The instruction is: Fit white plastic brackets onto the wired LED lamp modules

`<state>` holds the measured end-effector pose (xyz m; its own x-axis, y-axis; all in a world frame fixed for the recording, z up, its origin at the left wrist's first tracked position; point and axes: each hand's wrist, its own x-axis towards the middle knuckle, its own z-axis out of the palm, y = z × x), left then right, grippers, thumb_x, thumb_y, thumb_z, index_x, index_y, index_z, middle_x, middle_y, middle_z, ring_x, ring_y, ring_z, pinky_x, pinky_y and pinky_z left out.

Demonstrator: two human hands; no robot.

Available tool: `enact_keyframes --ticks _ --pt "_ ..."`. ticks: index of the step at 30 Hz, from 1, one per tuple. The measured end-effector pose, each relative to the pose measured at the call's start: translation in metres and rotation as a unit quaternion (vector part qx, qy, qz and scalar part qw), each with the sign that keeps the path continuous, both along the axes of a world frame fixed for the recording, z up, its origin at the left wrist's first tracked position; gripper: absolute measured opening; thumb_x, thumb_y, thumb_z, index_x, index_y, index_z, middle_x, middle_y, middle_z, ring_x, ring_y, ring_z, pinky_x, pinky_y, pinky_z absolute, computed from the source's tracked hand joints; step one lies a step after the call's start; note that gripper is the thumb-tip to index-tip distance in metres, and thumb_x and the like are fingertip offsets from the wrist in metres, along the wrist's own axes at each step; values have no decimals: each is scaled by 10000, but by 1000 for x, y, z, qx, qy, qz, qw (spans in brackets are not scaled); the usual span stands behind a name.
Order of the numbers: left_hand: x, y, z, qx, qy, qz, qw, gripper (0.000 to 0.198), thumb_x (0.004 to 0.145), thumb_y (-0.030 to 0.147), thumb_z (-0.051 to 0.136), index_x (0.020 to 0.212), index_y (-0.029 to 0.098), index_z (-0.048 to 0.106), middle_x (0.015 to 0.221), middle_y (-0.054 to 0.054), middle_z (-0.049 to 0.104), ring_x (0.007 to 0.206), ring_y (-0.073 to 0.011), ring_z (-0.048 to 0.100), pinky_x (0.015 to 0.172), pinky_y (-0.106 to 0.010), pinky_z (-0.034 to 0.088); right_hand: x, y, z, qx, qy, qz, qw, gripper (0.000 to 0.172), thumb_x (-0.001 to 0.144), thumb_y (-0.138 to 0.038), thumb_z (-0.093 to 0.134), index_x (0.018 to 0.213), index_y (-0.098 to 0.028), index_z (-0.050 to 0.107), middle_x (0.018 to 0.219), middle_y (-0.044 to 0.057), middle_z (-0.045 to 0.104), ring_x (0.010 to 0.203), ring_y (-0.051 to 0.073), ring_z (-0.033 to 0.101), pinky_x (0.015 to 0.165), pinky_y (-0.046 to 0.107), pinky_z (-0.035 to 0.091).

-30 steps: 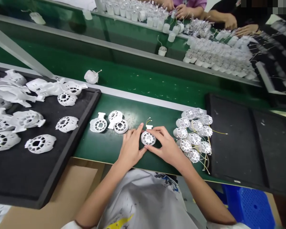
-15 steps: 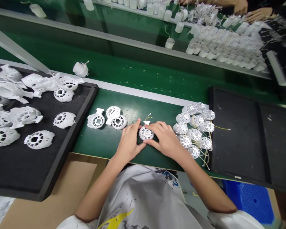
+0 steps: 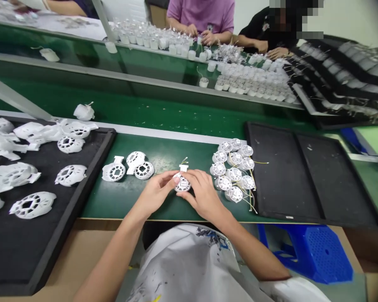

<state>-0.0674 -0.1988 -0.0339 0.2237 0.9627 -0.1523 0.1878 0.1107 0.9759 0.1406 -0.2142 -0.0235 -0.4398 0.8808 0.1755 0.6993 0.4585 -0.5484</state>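
Lower left, black tray point(image 3: 105, 144) of white shells; L hand point(image 3: 156, 192) and R hand point(image 3: 204, 197), fingers curled, pinch white disc point(image 3: 182, 183) between them, lower centre, steadying it over green bench point(image 3: 164, 147); wired discs point(image 3: 231, 170) grouped right, kept together

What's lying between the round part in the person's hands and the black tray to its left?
In the head view, three white perforated plastic housings lie on the green workbench, between the black tray and the round housing held by the left hand and right hand.
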Motion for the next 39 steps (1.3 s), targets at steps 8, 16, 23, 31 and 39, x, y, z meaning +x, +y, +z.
enact_keyframes --ticks 8,16,23,31,39 --pt "50 120 3 267 280 54 921 483 991 311 585 1434 121 614 1316 -206 669 1250 -391 627 1100 -575 494 66 8 8 65 -131 -270 952 490 1069 -544 517 1397 -204 645 1249 183 694 1187 401 558 1020 607 406" --pt "51 90 3 367 237 -34 899 478 1026 338 597 1489 220 569 1509 -123 596 1421 -314 528 1227 -505 406 49 7 -7 21 -42 -51 998 409 1118 -329 460 1514 -263 539 1422 100 650 1310 278 564 1105 470 436" --pt "34 12 -29 224 140 -110 958 327 1058 303 585 1374 287 665 1434 -72 661 1345 -239 616 1181 -433 484 53 3 -20 11 -8 -103 995 309 1121 -319 456 1311 -257 692 1286 97 705 1215 272 617 1064 466 466" --pt "39 11 -28 258 188 -140 937 455 1068 217 513 1497 345 598 1422 -81 605 1333 -261 575 1166 -470 477 51 5 -13 44 -105 -120 986 265 1102 -326 505 1103 -294 768 1324 103 670 1287 314 527 1058 503 432" --pt "36 8 -36 318 196 -163 913 464 1073 185 486 1514 305 566 1586 -90 530 1516 -287 466 1252 -535 427 55 12 -11 28 -163 -84 983 290 1107 -321 466 1137 -299 753 1480 103 599 1391 344 461 1051 514 450"
